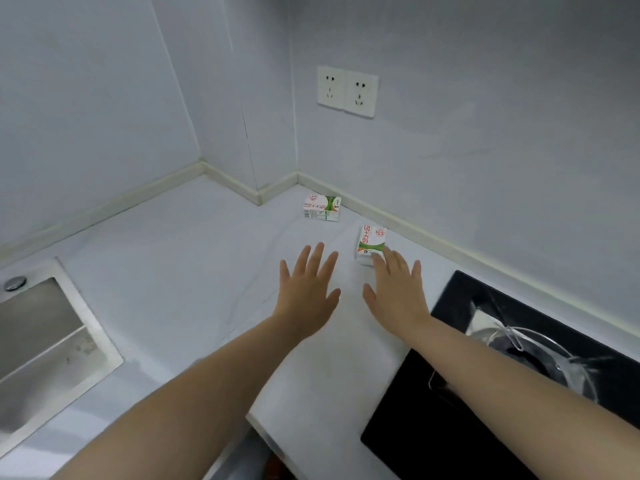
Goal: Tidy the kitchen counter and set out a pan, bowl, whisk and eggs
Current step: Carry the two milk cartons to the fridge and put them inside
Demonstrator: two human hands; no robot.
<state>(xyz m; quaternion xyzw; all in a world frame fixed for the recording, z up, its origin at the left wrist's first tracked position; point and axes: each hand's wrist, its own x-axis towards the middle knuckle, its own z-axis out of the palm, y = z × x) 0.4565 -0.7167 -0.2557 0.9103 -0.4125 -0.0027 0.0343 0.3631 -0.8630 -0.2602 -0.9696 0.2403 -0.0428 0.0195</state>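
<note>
Carton (370, 242) at right grip (398, 292) fingertips, left grip (308, 292) beside, both spread wide, holding nothing.

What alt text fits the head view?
An open left hand and right hand stretch over a pale counter; the right hand's fingertips reach the nearer carton. A second carton lies by the wall, with a sink left and black cooktop right.

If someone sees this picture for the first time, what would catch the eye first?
Two open hands stretch over the pale counter in the middle; the right hand just reaches the nearer carton, while the left hand holds nothing. A second carton lies behind, near the wall corner. A black hob sits at the right, a steel sink at the left.
</note>
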